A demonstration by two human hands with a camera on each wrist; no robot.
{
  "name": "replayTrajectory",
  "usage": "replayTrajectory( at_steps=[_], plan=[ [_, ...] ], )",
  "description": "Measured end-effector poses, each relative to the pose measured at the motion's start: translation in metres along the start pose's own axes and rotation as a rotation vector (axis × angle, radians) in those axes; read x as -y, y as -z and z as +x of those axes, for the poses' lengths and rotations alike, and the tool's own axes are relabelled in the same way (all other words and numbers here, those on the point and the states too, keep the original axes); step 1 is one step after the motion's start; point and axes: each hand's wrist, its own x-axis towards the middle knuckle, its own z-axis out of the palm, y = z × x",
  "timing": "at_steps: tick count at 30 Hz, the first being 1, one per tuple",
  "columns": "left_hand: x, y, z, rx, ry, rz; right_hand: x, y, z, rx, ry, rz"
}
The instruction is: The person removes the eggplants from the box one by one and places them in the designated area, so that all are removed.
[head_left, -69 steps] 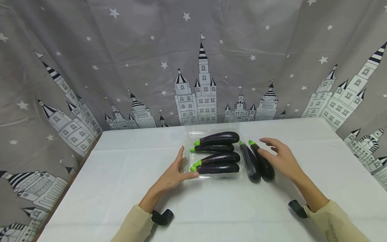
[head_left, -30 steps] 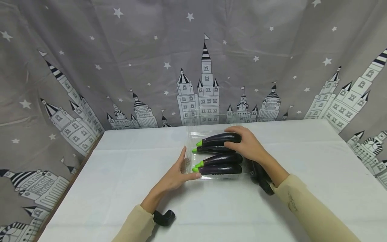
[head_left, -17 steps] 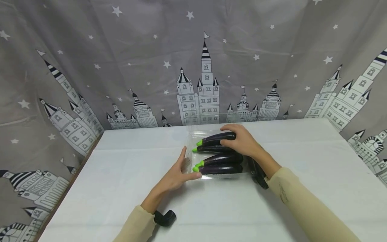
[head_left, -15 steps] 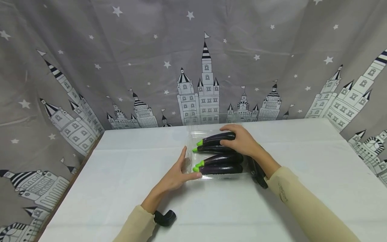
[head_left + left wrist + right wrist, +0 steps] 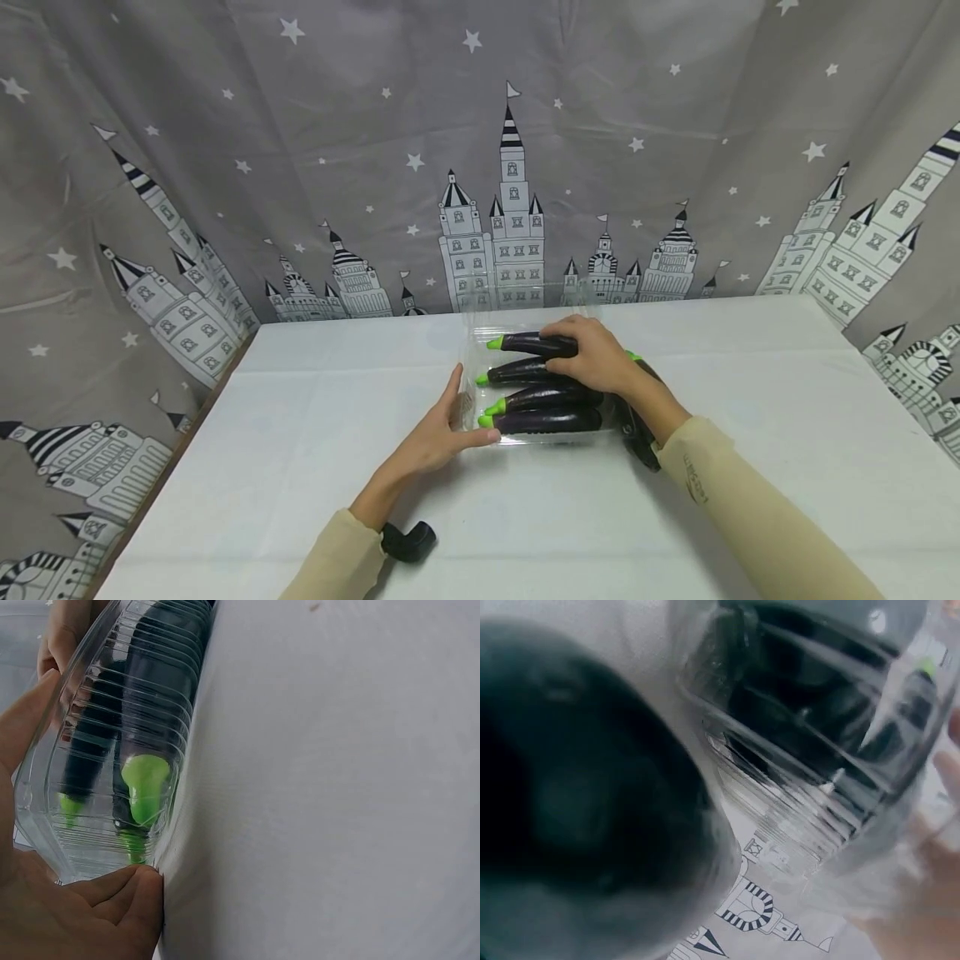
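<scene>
Steadies clear box (image 5: 498, 330) on white counter (image 5: 360, 433) with left hand (image 5: 431, 433), thumb along the near rim and fingers down the left side, grip wide around the corner. Reaches over the box's right wall with right hand (image 5: 592, 352), fingers and thumb bent about the blunt end of rear eggplant (image 5: 534, 343), thumb against second eggplant (image 5: 521, 371). Seems to hold just the rear one in this narrower grip, though the knuckles hide its underside. Nearer, inside the same box: third eggplant (image 5: 551, 396) and near eggplant (image 5: 551, 419), lying side by side and touching, with all four green tips pointing left. On the counter, just right of the box: loose eggplant (image 5: 645, 367), green tip toward the back, mostly hidden under the right wrist. Wears cream sleeves (image 5: 333, 558), with a curved black piece (image 5: 408, 542) at the left wrist. Behind the counter: gray curtain (image 5: 322, 142) printed with castles and stars.
</scene>
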Motion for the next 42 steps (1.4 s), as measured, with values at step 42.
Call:
replayTrajectory(
  at_steps=[42],
  plan=[
    [0.003, 0.0, 0.002, -0.012, 0.022, 0.022, 0.011, -0.002, -0.015, -0.022, 0.03, 0.025]
  ],
)
